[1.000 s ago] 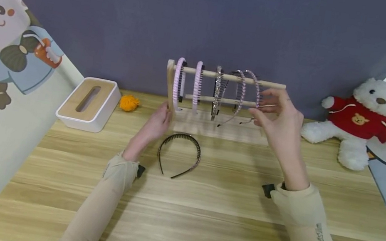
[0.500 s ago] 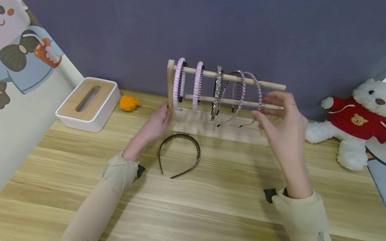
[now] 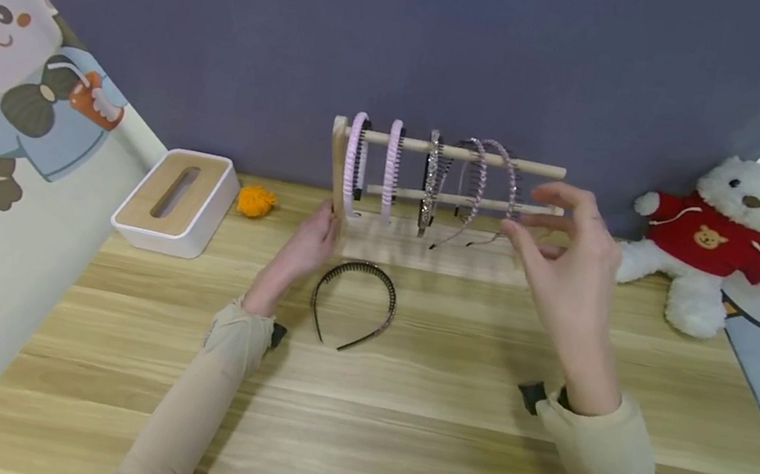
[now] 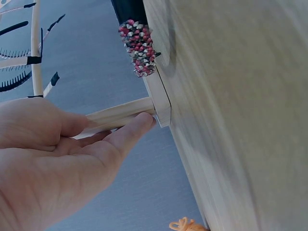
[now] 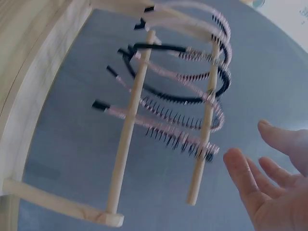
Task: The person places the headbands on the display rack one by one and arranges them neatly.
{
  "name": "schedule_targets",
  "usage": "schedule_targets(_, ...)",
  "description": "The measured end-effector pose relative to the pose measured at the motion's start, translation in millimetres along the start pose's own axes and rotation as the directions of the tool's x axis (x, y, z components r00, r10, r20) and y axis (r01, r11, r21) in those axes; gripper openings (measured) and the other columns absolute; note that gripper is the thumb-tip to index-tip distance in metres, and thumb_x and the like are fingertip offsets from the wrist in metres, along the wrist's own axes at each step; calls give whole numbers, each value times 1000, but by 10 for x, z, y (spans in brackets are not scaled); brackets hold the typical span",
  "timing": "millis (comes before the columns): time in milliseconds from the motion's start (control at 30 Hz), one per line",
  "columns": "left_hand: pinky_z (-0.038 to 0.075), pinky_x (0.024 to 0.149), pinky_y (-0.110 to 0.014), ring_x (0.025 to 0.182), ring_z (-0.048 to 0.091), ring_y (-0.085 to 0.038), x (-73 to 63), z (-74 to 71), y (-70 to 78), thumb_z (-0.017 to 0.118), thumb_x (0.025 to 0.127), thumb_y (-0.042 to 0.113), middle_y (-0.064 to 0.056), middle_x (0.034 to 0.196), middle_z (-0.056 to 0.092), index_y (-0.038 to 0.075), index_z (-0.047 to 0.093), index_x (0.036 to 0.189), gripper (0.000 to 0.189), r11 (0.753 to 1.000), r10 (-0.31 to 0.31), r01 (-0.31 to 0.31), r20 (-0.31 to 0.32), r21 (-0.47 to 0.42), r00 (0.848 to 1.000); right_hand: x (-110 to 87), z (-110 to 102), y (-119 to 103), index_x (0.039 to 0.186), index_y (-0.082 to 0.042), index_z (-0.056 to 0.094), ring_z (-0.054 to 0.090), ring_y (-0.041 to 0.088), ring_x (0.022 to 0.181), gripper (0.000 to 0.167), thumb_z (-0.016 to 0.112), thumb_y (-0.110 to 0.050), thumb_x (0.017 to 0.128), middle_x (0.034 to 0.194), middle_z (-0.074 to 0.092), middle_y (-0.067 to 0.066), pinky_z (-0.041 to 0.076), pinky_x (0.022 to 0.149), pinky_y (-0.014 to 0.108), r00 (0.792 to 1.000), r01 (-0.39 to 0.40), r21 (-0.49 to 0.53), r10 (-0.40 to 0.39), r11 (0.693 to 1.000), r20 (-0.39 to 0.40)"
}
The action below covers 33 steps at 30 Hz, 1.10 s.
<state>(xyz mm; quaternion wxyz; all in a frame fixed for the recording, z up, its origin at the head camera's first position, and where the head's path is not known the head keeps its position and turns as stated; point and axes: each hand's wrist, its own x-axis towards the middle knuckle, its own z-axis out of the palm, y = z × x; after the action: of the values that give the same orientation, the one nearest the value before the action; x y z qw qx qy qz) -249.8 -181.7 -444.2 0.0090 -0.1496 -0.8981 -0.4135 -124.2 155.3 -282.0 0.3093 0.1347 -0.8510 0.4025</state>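
My left hand point(image 3: 307, 246) grips the left upright point(image 3: 337, 156) of a wooden headband rack point(image 3: 436, 258), thumb on one side and fingers on the other in the left wrist view. My right hand point(image 3: 574, 259) is held beside the right ends of the rods, fingers apart and holding nothing; the right wrist view shows a gap between it and the headbands. Nearest to it hangs a thin pink braided headband point(image 3: 513, 177), with a second braided headband point(image 3: 481, 183) beside it. Further left hang a glittery headband point(image 3: 428, 187) and two wider pink headbands point(image 3: 391, 172).
In front of the rack a black toothed headband point(image 3: 391, 297) lies on the wood-grain table point(image 3: 390, 454). To the left are an orange yarn ball point(image 3: 255, 201) and a white tissue box point(image 3: 177, 201) with a wooden lid. A white teddy bear point(image 3: 708, 239) in red sits at right.
My right hand has drawn back rightward from the rightmost braided headband, which its fingertips were at a second ago. The left hand stays on the upright.
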Motion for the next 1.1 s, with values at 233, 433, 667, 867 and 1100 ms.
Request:
schedule_targets(233, 49, 111, -60, 120, 57, -46, -192, -150, 489, 33, 116, 9, -33, 129, 57, -13, 34, 156, 45, 999, -26, 27, 17, -18, 1000, -174, 236, -146, 119, 3, 70, 78, 29, 89, 35, 87, 0, 89, 111, 77, 14, 60, 75, 15, 988, 53, 83, -64, 995, 141)
schedule_targets(433, 45, 116, -59, 129, 55, -49, -236, -190, 601, 33, 115, 5, -36, 135, 55, -14, 33, 155, 44, 999, -38, 38, 23, 3, 999, -298, 537, -151, 116, 5, 72, 77, 31, 93, 31, 86, 2, 89, 110, 77, 19, 66, 76, 32, 935, -46, 148, -10, 988, 353)
schedule_targets(667, 48, 112, -58, 124, 58, -45, -144, -134, 342, 35, 116, 13, -31, 133, 57, -9, 36, 155, 45, 1000, -12, 13, 17, -19, 1000, -346, 822, 21, 122, 4, 71, 77, 32, 96, 33, 84, -4, 92, 118, 75, 20, 66, 83, 43, 823, -150, 65, 88, 987, 561)
schedule_targets(867, 38, 122, -58, 141, 48, -47, -130, -123, 318, 36, 116, 15, -34, 150, 49, -6, 31, 161, 50, 999, -31, 31, 31, -12, 999, -305, 972, 148, 126, 6, 69, 76, 32, 100, 39, 84, -8, 94, 123, 73, 21, 66, 82, 38, 749, -236, 15, 171, 972, 640)
schedule_targets(1100, 39, 121, -57, 142, 49, -43, 5, 7, -6, 34, 117, 23, -28, 153, 51, 0, 30, 164, 53, 1000, -21, 21, 10, 1, 1000, -275, 1161, 256, 127, 9, 67, 75, 34, 103, 42, 84, -8, 93, 124, 71, 23, 65, 87, 36, 685, -239, -15, 179, 971, 706)
